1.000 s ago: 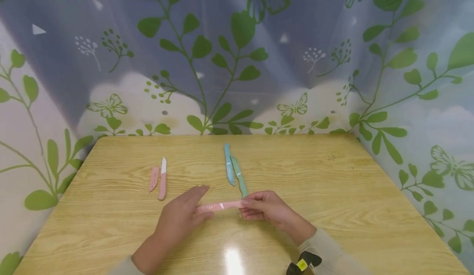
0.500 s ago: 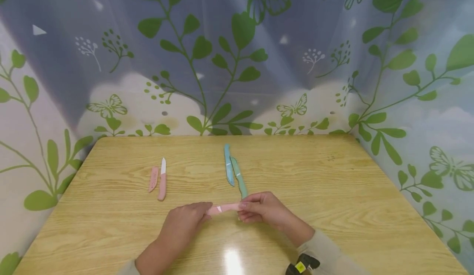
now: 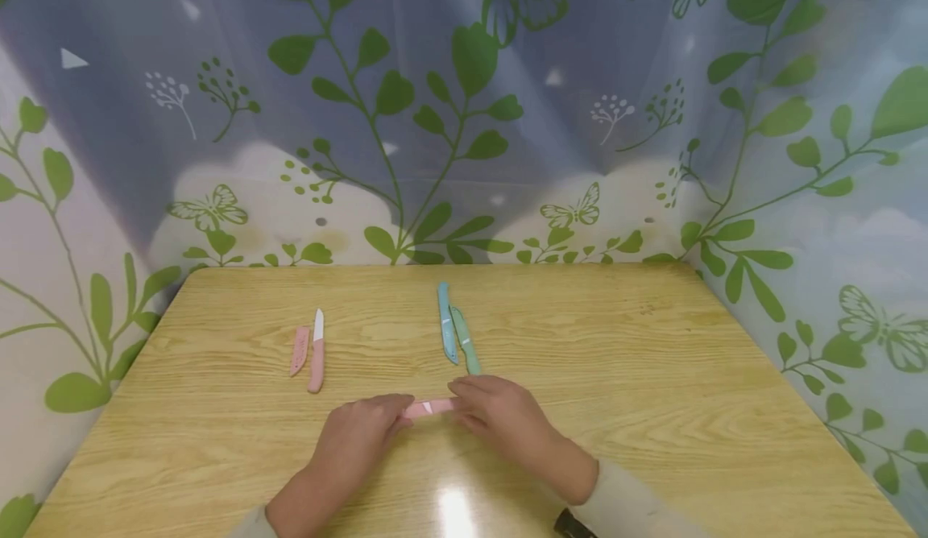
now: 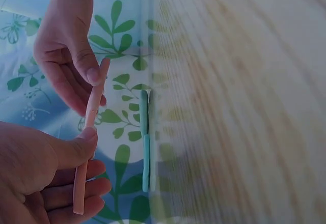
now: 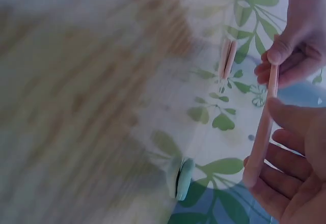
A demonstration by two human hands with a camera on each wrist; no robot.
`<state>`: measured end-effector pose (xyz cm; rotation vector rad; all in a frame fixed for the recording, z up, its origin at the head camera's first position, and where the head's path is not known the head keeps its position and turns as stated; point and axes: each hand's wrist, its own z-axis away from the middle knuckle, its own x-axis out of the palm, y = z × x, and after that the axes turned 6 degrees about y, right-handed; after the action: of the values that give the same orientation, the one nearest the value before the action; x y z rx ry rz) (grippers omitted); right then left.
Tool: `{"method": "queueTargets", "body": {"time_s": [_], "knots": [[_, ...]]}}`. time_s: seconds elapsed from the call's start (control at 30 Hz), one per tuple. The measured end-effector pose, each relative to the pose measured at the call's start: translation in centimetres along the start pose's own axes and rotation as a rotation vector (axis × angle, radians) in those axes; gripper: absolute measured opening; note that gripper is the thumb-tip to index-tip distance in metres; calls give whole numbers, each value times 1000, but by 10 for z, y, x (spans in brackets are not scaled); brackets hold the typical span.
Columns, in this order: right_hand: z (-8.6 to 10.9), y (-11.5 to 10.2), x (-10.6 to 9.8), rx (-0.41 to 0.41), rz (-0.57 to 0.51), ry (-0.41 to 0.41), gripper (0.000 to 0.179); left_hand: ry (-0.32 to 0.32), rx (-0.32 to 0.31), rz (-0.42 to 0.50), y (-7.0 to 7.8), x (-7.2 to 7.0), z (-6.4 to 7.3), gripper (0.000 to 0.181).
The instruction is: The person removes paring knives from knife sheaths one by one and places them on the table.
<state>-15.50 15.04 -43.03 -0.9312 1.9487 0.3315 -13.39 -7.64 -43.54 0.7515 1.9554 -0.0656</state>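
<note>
A pink paring knife in its pink sheath (image 3: 429,407) is held level between both hands, above the table near its front. My left hand (image 3: 355,441) pinches the sheath end, thumb against fingers. On the handle end is my right hand (image 3: 507,421), its thumb and fingers gripping it. Both wrist views show the whole length of the pink knife (image 4: 93,107), with the thumbs lying along one side. In the head view the hands cover both its ends, and a small white patch shows midway. Just beyond the right hand lies a green sheathed knife (image 3: 466,341).
A blue sheathed knife (image 3: 447,322) lies against the green one. To the left, a bare-bladed pink knife (image 3: 316,353) rests beside its loose pink sheath (image 3: 300,350). The wood-grain table (image 3: 652,409) meets a leaf-patterned curtain (image 3: 435,119) at the back.
My left hand has gone from spread fingers beside the sheath to pinching it. My right hand has slid left along the handle, its back now turned up, partly covering the green knife's end.
</note>
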Motion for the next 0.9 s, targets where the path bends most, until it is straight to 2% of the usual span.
{"method": "queueTargets", "body": {"time_s": [0.1,0.4,0.9], "knots": [[0,-4,0,-17,-20,-34,34,-1,0,2,1,0,0,25],[-1,-7,-1,13,-16,-81,18,7,-5,22,2,0,0,24],[-1,-6,-2,31,-33,-79,17,-13,-10,40,2,-1,-1,25]]}}
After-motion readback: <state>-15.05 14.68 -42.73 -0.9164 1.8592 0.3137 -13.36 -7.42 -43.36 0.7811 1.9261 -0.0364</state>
